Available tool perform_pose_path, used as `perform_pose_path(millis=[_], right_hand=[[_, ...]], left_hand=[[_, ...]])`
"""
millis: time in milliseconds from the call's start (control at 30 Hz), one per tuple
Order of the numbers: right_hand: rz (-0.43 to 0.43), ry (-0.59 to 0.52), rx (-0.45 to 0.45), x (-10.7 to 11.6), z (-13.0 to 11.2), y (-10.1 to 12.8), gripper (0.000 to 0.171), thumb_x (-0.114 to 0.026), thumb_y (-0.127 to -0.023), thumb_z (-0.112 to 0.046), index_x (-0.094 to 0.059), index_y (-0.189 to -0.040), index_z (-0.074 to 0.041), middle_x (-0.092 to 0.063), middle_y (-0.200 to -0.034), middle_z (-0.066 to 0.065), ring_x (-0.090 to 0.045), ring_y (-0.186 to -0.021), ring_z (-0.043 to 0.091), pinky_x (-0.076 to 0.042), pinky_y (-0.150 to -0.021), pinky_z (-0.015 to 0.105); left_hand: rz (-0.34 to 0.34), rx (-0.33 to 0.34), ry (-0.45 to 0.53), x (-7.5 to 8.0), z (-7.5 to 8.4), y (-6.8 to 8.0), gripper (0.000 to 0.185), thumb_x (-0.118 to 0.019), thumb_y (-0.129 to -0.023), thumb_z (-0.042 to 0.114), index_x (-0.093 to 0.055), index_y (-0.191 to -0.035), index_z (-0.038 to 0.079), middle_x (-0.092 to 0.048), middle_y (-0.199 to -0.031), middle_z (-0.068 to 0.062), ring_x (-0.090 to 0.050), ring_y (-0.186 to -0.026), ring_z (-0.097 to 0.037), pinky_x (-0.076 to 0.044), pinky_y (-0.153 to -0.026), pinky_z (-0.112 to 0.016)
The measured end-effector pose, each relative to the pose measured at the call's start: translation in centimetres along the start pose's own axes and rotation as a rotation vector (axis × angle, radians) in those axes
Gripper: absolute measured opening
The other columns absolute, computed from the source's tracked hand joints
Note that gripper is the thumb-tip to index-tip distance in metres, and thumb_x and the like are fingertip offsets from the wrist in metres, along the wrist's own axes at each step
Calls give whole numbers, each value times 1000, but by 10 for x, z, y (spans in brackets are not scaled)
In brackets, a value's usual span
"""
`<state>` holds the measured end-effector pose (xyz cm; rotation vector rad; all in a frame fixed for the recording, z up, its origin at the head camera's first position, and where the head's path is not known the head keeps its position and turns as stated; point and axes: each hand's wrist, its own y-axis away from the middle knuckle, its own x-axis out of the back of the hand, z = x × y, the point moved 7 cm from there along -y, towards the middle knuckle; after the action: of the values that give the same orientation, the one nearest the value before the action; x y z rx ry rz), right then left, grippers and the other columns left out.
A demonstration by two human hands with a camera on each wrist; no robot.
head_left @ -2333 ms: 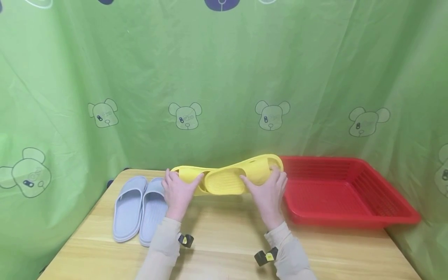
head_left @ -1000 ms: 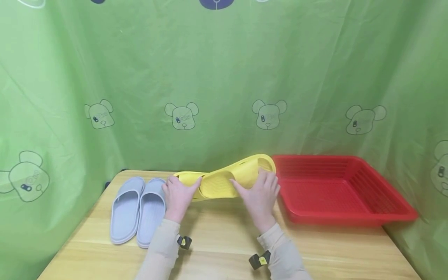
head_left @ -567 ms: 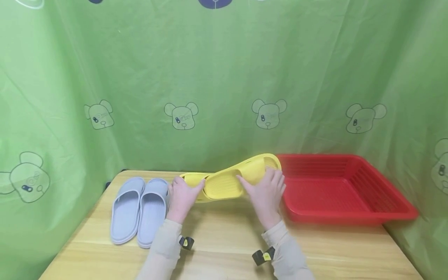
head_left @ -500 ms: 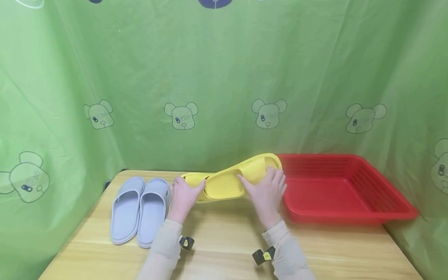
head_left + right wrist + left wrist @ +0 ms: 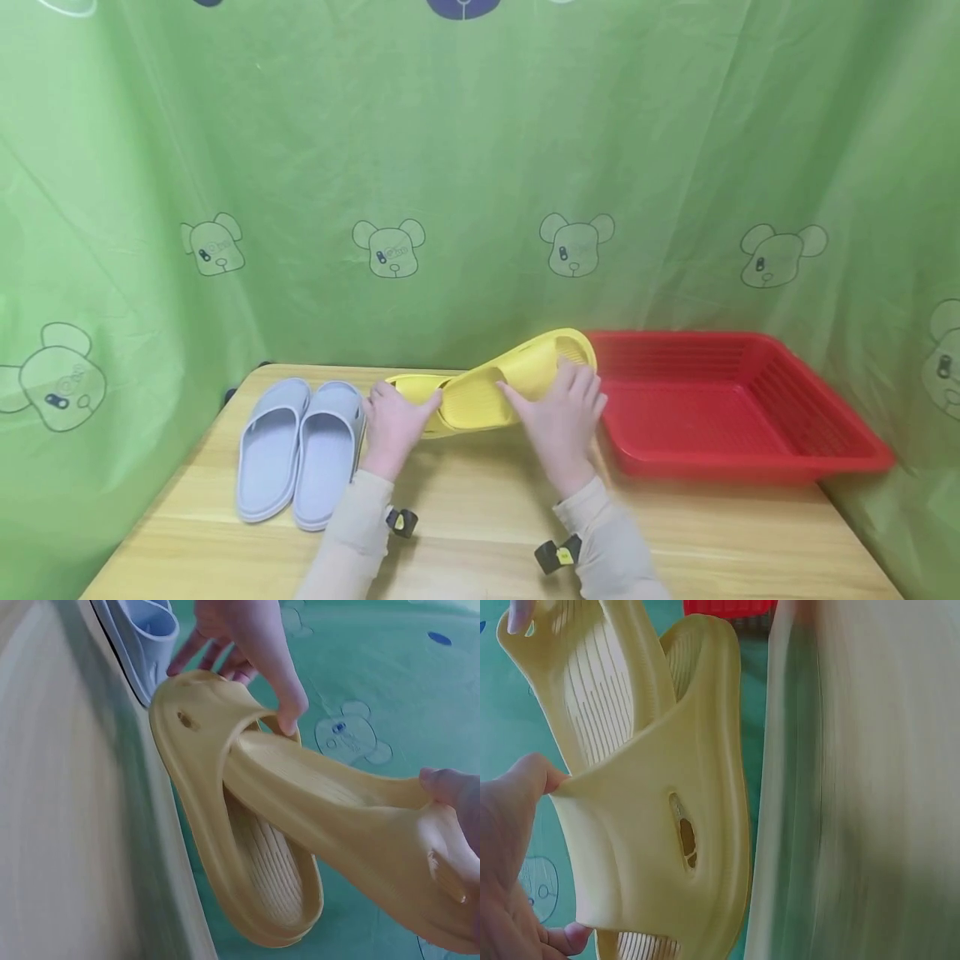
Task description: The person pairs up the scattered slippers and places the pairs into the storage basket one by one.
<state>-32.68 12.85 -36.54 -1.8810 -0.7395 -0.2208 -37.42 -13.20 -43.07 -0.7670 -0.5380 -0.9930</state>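
Note:
Two yellow slippers are held up over the far part of the table, one tucked into the other. My left hand [image 5: 397, 421] grips the left slipper [image 5: 630, 847] by its strap, with the thumb at the strap's edge. The right slipper [image 5: 476, 400] has its heel end pushed under that strap, as the right wrist view shows. Its toe end tilts up to the right, where my right hand [image 5: 561, 412] grips its strap, thumb at the opening. A pair of light blue slippers [image 5: 270, 458] lies side by side on the table to the left.
A red plastic basket [image 5: 750, 467] stands at the right of the wooden table [image 5: 480, 517], close beside the right slipper in the head view. Green curtain [image 5: 480, 167] printed with bear heads hangs behind and on both sides.
The left slipper has come down slightly and shifted a little right, so the yellow pair slopes more. Both hands keep their grip. The blue slippers and basket have not moved on the table.

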Motion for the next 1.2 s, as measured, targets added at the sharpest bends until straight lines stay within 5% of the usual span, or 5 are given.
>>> perform_pose_path(millis=[367, 567, 1200], right_hand=[[-88, -31, 32, -17, -16, 13, 90, -82, -63, -61, -50, -117, 3, -50, -98, 18, -46, -92, 34, -40, -77, 44], [-68, -55, 94, -23, -21, 19, 90, -84, -62, -60, -51, -115, 6, -51, -97, 18, -48, -87, 33, -42, -73, 41], [-246, -104, 118, -40, -13, 21, 101, -85, -67, -51, -39, -143, -2, -50, -127, 21, -47, -113, 38, -42, -94, 49]], left_hand=[[12, 35, -1, 7, -9, -4, 98, -67, -73, 69, -41, -119, -14, -54, -109, -31, -49, -104, -45, -43, -91, -50], [17, 37, 9, 13, -8, -5, 98, -68, -73, 67, -42, -119, -15, -54, -110, -31, -49, -106, -45, -42, -91, -49], [-3, 75, 5, 25, -24, -16, 102, -65, -74, 72, -41, -122, -14, -52, -112, -30, -45, -106, -45, -43, -89, -50]])
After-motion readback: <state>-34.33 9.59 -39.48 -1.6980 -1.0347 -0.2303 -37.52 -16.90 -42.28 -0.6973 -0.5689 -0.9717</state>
